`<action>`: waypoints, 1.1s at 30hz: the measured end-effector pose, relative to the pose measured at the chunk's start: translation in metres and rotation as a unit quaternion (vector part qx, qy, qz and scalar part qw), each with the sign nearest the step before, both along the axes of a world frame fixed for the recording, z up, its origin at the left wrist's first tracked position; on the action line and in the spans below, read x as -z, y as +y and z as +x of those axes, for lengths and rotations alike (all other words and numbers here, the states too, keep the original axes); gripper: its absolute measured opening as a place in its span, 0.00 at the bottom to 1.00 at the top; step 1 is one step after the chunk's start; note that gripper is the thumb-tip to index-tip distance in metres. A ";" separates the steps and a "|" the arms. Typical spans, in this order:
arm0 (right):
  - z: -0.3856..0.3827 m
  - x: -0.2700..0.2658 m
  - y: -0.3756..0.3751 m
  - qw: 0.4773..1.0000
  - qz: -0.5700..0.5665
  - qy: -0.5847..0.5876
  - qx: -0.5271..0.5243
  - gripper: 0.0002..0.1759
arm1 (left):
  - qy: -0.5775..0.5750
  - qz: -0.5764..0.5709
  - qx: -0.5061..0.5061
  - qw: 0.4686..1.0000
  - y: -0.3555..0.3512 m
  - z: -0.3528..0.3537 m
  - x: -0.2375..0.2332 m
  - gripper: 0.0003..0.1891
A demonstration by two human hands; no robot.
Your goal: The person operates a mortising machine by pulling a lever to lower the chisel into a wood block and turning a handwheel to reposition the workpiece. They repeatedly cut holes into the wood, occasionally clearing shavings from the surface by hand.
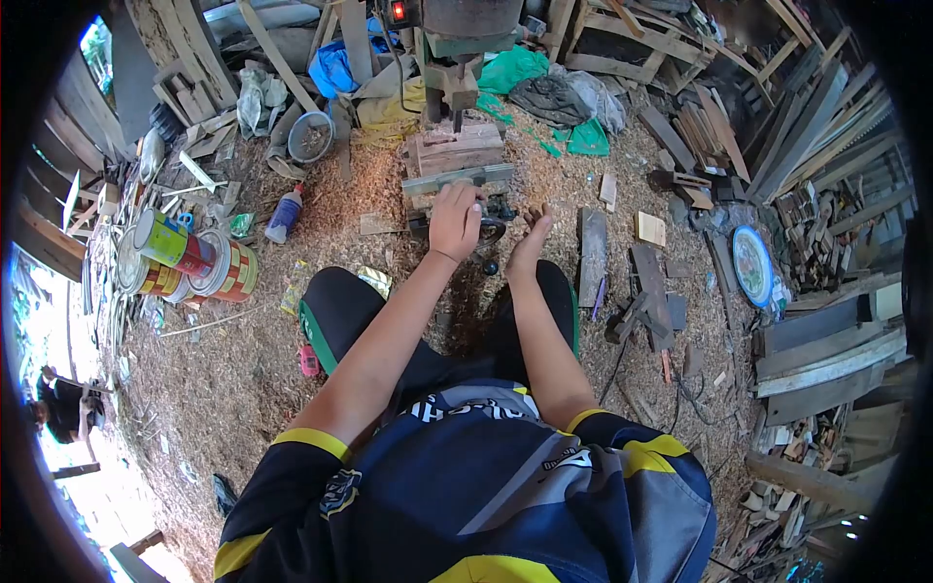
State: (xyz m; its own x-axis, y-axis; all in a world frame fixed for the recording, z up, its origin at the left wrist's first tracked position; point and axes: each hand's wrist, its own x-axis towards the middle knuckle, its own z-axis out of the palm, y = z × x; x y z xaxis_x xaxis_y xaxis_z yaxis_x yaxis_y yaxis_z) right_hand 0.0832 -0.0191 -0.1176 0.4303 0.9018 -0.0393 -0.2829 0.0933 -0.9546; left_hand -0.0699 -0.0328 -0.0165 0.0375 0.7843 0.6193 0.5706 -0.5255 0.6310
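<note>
My left hand [455, 222] lies on the front of a machine vise, back of the hand up, its fingers reaching over the metal jaw [418, 182]. A wooden block [457, 149] sits in the vise behind that jaw. Above the block points the dark bit [457, 119] of a drilling or mortising machine [466, 24]. To the right of the handwheel [493, 230], my right hand [530, 243] is held edge-on with fingers loosely apart and nothing in it. A small dark knob [490, 267] shows between my knees.
Wood shavings cover the ground. Stacked paint cans [185, 255] and a glue bottle [285, 214] stand left. Boards [592, 257], a power tool [632, 319] with its cord, and a round tray [751, 264] lie right. Scrap wood lines both sides. Another person [73, 408] is at far left.
</note>
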 end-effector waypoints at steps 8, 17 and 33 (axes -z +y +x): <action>-0.028 -0.011 -0.008 0.999 0.036 0.000 -0.032 0.40 | 0.011 0.019 -0.005 1.000 0.001 -0.002 0.003 0.14; -0.025 -0.007 -0.011 0.999 0.013 -0.044 -0.011 0.37 | 0.001 0.024 0.006 1.000 0.001 -0.003 0.001 0.14; -0.024 0.010 -0.007 0.996 -0.003 -0.093 0.008 0.35 | -0.004 0.025 0.009 1.000 0.002 -0.003 0.004 0.13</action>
